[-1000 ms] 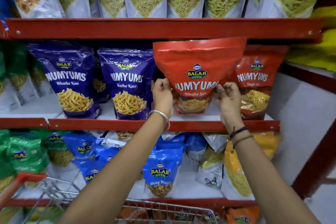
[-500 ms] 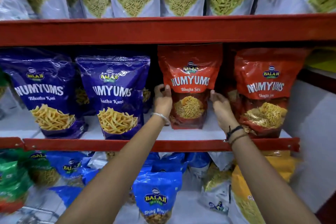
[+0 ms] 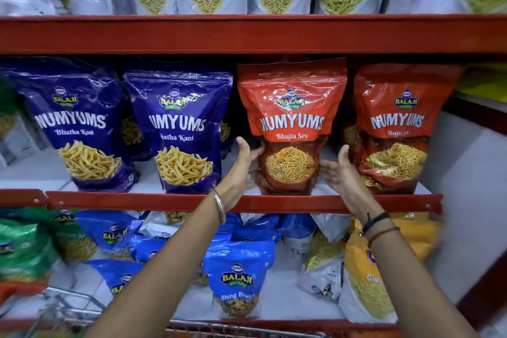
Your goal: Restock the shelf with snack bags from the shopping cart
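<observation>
A red Numyums Bhujia Sev bag (image 3: pixel 292 123) stands upright on the middle shelf (image 3: pixel 137 200), just behind its red front lip. My left hand (image 3: pixel 242 164) lies against the bag's lower left side, fingers straight and thumb touching the bag's edge. At the lower right side, my right hand (image 3: pixel 340 173) has its palm facing the bag and its fingers spread, only the fingertips near it. Neither hand grips the bag. A wire corner of the shopping cart (image 3: pixel 68 307) shows at the bottom left; its contents are hidden.
A second red Bhujia Sev bag (image 3: pixel 397 123) stands close on the right, and two blue Bhatha Kani bags (image 3: pixel 181 129) on the left. The upper shelf's red lip (image 3: pixel 247 33) runs just above the bag tops. Blue Shing Bhujia bags (image 3: pixel 238 280) crowd the lower shelf.
The red bag went from held in the air to standing on the middle shelf between the blue and red bags. Both hands have loosened and opened at its sides. The view moved closer.
</observation>
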Available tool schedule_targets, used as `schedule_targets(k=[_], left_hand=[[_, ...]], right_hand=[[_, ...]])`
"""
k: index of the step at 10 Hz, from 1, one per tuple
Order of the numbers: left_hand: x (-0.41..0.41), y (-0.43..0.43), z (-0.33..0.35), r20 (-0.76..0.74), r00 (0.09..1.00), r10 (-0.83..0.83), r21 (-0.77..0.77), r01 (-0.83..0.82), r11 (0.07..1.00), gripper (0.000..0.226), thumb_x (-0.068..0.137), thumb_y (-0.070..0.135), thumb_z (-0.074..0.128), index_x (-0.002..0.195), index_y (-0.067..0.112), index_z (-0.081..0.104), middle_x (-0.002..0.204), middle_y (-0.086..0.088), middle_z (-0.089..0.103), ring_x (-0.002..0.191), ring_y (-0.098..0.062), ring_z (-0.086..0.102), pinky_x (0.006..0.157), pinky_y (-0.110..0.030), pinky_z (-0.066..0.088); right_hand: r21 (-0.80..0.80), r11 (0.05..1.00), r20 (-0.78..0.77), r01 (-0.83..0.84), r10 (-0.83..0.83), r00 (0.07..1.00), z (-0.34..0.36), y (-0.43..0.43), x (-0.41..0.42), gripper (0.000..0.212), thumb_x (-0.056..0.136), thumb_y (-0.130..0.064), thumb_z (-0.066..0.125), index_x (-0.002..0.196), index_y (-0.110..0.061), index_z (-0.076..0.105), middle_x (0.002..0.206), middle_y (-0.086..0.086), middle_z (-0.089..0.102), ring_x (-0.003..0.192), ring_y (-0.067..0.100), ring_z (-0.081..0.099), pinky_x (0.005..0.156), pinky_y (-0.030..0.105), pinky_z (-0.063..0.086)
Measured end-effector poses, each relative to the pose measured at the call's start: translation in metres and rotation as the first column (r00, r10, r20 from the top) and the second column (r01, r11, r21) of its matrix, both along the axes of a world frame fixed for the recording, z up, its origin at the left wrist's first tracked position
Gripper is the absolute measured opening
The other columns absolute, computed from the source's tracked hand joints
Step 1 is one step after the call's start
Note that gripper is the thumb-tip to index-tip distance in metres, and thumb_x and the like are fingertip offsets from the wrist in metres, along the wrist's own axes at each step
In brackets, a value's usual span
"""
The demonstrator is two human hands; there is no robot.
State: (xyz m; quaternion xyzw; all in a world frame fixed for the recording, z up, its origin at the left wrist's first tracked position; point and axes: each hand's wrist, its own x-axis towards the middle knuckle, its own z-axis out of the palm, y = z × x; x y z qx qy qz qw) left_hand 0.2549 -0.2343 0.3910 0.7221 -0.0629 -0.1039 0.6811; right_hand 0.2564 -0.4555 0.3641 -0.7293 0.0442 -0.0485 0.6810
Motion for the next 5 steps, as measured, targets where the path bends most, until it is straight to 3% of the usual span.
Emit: schedule_targets(k=[1, 2, 3, 4, 5], left_hand=[[-0.004, 0.007, 0.001, -0.016, 1.0, -0.016, 0.005, 0.016, 1.0, 0.091, 0.072, 0.076, -0.006, 0.138, 0.03, 0.037, 0.151, -0.011, 0.035, 0.136, -0.031, 0.035, 0.113, -0.05, 0.029], [-0.014, 0.01, 0.005, -0.032, 0.999, -0.025, -0.044, 0.023, 0.999, 0.089, 0.075, 0.075, -0.004, 0.138, 0.028, 0.038, 0.151, -0.013, 0.033, 0.136, -0.032, 0.035, 0.114, -0.052, 0.028], [-0.038, 0.011, 0.007, 0.028, 1.0, 0.0, -0.061, 0.002, 0.998, 0.077, 0.084, 0.065, 0.002, 0.137, 0.022, 0.039, 0.15, -0.01, 0.035, 0.136, -0.031, 0.036, 0.114, -0.052, 0.027], [-0.066, 0.018, 0.017, 0.315, 0.943, 0.105, -0.077, -0.085, 0.993, 0.057, 0.094, 0.048, 0.015, 0.13, 0.018, 0.048, 0.139, -0.001, 0.048, 0.133, -0.022, 0.042, 0.114, -0.047, 0.031], [-0.088, 0.036, 0.043, 0.646, 0.73, 0.221, -0.148, -0.165, 0.975, 0.037, 0.093, 0.044, 0.03, 0.121, 0.032, 0.051, 0.126, 0.016, 0.053, 0.126, -0.005, 0.047, 0.111, -0.033, 0.036]], right_hand=[[0.017, 1.0, 0.0, -0.002, 0.002, 1.0, 0.003, -0.001, -0.011, 0.072, 0.087, -0.062, 0.011, 0.104, -0.012, 0.061, 0.113, 0.012, 0.06, 0.112, 0.025, 0.054, 0.103, 0.036, 0.035], [0.059, 0.998, -0.007, -0.034, 0.034, 0.999, 0.005, 0.004, -0.019, 0.078, 0.086, -0.063, 0.014, 0.123, -0.005, 0.052, 0.128, 0.015, 0.054, 0.121, 0.025, 0.048, 0.109, 0.037, 0.03], [0.041, 0.999, 0.111, 0.019, -0.023, 0.994, -0.004, 0.01, -0.042, 0.073, 0.087, -0.059, 0.023, 0.13, -0.004, 0.044, 0.14, 0.016, 0.046, 0.128, 0.024, 0.045, 0.114, 0.039, 0.028], [0.008, 0.982, 0.254, 0.189, -0.185, 0.95, -0.037, 0.011, -0.09, 0.052, 0.093, -0.049, 0.032, 0.12, -0.011, 0.055, 0.126, 0.015, 0.058, 0.119, 0.024, 0.054, 0.11, 0.05, 0.036], [-0.088, 0.943, 0.216, 0.32, -0.296, 0.93, -0.103, 0.009, -0.159, 0.065, 0.082, -0.067, 0.035, 0.11, -0.015, 0.062, 0.116, 0.019, 0.065, 0.111, 0.028, 0.058, 0.098, 0.047, 0.044]])
